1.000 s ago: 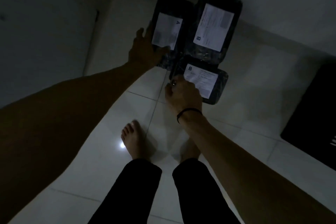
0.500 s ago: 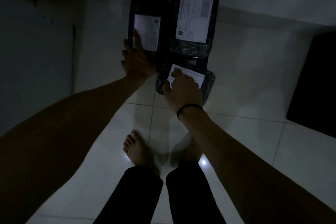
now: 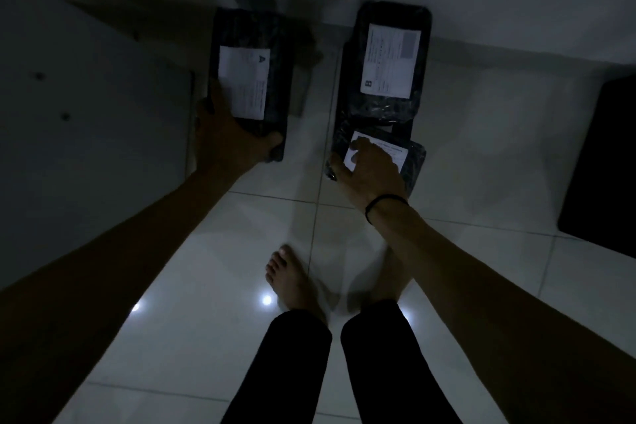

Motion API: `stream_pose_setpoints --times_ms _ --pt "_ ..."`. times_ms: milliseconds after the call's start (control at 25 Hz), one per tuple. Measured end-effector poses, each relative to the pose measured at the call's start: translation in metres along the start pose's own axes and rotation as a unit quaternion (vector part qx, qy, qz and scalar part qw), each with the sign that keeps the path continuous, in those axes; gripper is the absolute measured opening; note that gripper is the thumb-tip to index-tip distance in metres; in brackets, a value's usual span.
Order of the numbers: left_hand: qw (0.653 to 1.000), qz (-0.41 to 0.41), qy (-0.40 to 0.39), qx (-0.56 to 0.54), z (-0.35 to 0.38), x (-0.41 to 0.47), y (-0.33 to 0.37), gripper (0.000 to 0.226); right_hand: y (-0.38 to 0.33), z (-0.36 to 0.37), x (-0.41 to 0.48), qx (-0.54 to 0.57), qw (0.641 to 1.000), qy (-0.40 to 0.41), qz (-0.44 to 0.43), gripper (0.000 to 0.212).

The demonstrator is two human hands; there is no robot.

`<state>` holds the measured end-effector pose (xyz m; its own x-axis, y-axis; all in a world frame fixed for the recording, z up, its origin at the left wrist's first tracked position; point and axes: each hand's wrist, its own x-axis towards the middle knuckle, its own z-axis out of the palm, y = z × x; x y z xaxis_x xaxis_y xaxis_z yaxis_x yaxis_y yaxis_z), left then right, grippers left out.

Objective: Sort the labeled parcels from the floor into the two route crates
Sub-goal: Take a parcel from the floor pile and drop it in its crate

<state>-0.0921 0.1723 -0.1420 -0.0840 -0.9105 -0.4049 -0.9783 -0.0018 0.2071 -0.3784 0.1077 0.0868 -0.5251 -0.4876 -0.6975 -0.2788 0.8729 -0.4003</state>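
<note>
The A parcel [image 3: 249, 79] now sits well apart from the two B parcels, with bare floor [image 3: 309, 155] showing between them; half a second ago it lay right against them in one cluster. The left hand [image 3: 227, 138] has its grip clamped on the A parcel's near end, thumb under the corner and fingers along the left edge, so the parcel seems pulled clear or lifting, though whether it has left the floor is hard to tell in the dim light. The right hand [image 3: 370, 172] lies on the small B parcel [image 3: 411, 162], fingers spread over its label and thumb at the near left edge, closed on it only loosely at most. The large B parcel [image 3: 390, 58] lies untouched beyond it, overlapped by the small one. This split by letter suggests sorting has begun, one parcel per hand. A dark shape [image 3: 602, 165] at right may be a crate; I cannot tell.
</note>
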Motion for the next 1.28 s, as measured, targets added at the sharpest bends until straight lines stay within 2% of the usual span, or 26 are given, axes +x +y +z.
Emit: stream_pose_setpoints --times_ms 40,80,120,160,200,240,280,320,400,440,480,560,640,720,800,880,1000,1120,1280 --pt "1.000 0.008 -0.015 0.011 0.017 0.011 -0.013 0.040 -0.016 -0.012 -0.008 0.080 0.996 -0.018 0.023 0.077" --pt "0.998 0.019 -0.056 -0.017 0.000 0.030 -0.011 0.047 -0.032 -0.025 -0.018 0.161 0.985 -0.043 0.036 0.088" --pt "0.996 0.068 -0.056 0.006 -0.055 0.058 0.015 0.063 -0.049 -0.040 -0.027 0.234 0.969 -0.070 0.041 0.098" --pt "0.993 0.108 -0.030 0.019 -0.128 0.088 0.048 0.090 -0.068 -0.057 -0.040 0.291 0.951 -0.099 0.037 0.106" --pt "0.986 0.161 -0.036 0.002 -0.217 0.104 0.089 0.117 -0.084 -0.074 -0.052 0.327 0.937 -0.121 0.027 0.113" --pt "0.977 0.196 -0.065 -0.047 -0.307 0.104 0.147 0.131 -0.097 -0.092 -0.066 0.360 0.924 -0.128 0.009 0.117" --pt "0.975 0.218 -0.046 -0.022 -0.371 0.071 0.197 0.131 -0.106 -0.106 -0.078 0.389 0.913 -0.124 -0.008 0.120" --pt "0.956 0.273 -0.083 -0.067 -0.420 0.036 0.227 0.126 -0.112 -0.120 -0.090 0.419 0.901 -0.110 -0.020 0.121" --pt "0.941 0.321 -0.068 -0.081 -0.468 -0.014 0.271 0.122 -0.114 -0.150 -0.114 0.469 0.881 -0.061 -0.004 0.125" --pt "0.932 0.347 -0.075 -0.068 -0.472 -0.026 0.281 0.122 -0.108 -0.166 -0.127 0.492 0.870 -0.039 0.001 0.123" --pt "0.922 0.362 -0.115 -0.073 -0.478 -0.048 0.289 0.122 -0.098 -0.181 -0.141 0.509 0.860 -0.018 0.000 0.115" --pt "0.921 0.322 -0.170 -0.142 -0.478 -0.069 0.312 0.113 -0.068 -0.214 -0.170 0.536 0.844 0.005 0.018 0.094" --pt "0.919 0.256 -0.208 -0.215 -0.482 -0.099 0.349 0.093 -0.015 -0.244 -0.196 0.559 0.827 -0.001 0.056 0.087" --pt "0.920 0.225 -0.235 -0.217 -0.465 -0.127 0.373 0.071 0.044 -0.265 -0.221 0.571 0.816 -0.020 0.088 0.083" --pt "0.905 0.198 -0.321 -0.196 -0.438 -0.164 0.403 0.063 0.105 -0.283 -0.244 0.575 0.811 -0.026 0.106 0.080" --pt "0.866 0.143 -0.436 -0.200 -0.402 -0.216 0.434 0.063 0.166 -0.297 -0.268 0.585 0.802 -0.020 0.123 0.075" --pt "0.812 0.050 -0.546 -0.203 -0.355 -0.303 0.481 0.062 0.250 -0.319 -0.300 0.609 0.777 0.001 0.158 0.082" --pt "0.789 0.030 -0.590 -0.168 -0.319 -0.382 0.523 0.044 0.331 -0.349 -0.333 0.630 0.757 0.012 0.171 0.093" --pt "0.768 0.051 -0.621 -0.145 -0.273 -0.446 0.573 0.048 0.413 -0.391 -0.353 0.641 0.746 0.039 0.178 0.092"
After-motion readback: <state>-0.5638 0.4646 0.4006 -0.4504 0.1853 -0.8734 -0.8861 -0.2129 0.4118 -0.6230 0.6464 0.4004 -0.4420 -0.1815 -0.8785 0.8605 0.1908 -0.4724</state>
